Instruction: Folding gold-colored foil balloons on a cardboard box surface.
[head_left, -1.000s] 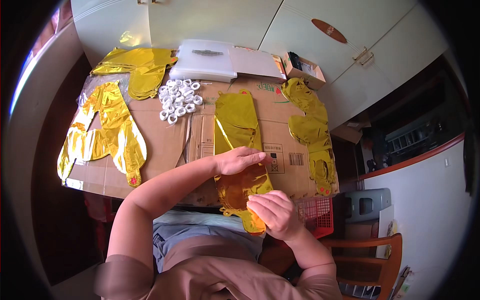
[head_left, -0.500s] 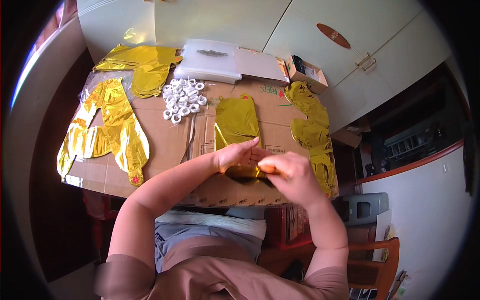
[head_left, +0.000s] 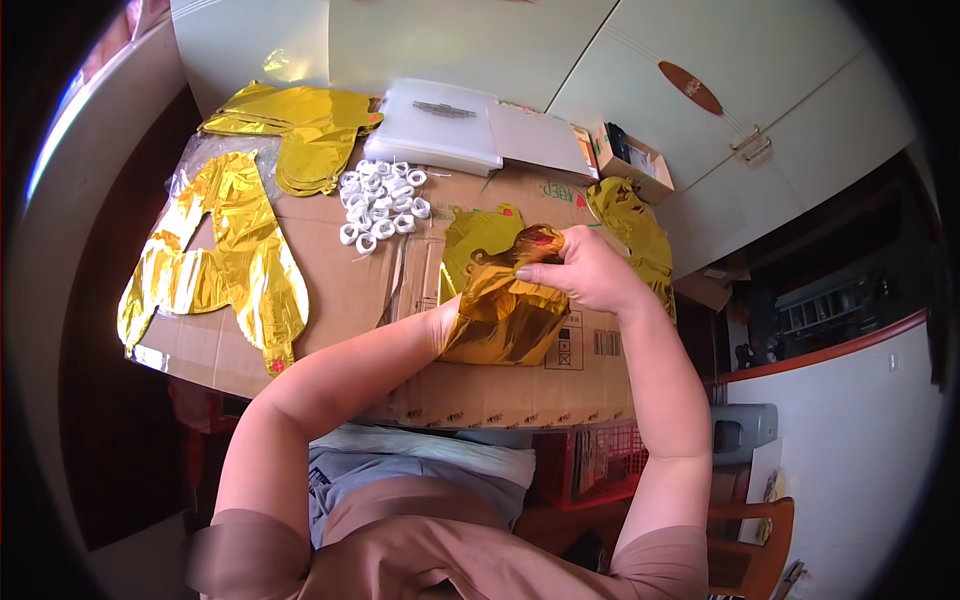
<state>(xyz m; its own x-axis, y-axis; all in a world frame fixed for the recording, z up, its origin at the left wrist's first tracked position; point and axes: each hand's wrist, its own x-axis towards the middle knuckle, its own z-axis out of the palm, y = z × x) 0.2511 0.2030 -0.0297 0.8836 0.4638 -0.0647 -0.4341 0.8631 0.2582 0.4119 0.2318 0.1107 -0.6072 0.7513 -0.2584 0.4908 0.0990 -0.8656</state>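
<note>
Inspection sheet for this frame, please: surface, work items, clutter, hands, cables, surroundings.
Surface: flattened brown cardboard sheet covering the table.
Job's things: folded gold foil balloon, held above the cardboard.
Clutter: flat gold foil balloon at left; more gold foil pieces at the far edge; pile of small white rings; white plastic tray; small open box.
Hands: right hand pinches the balloon's top; left hand hidden behind the foil.
Cables: nothing seen.
Surroundings: white cabinet doors; wooden chair.

free: bare cardboard [head_left: 340, 290] left of hands | blocked: white rings [head_left: 380, 205] (beyond), foil balloons [head_left: 215, 260] far left
</note>
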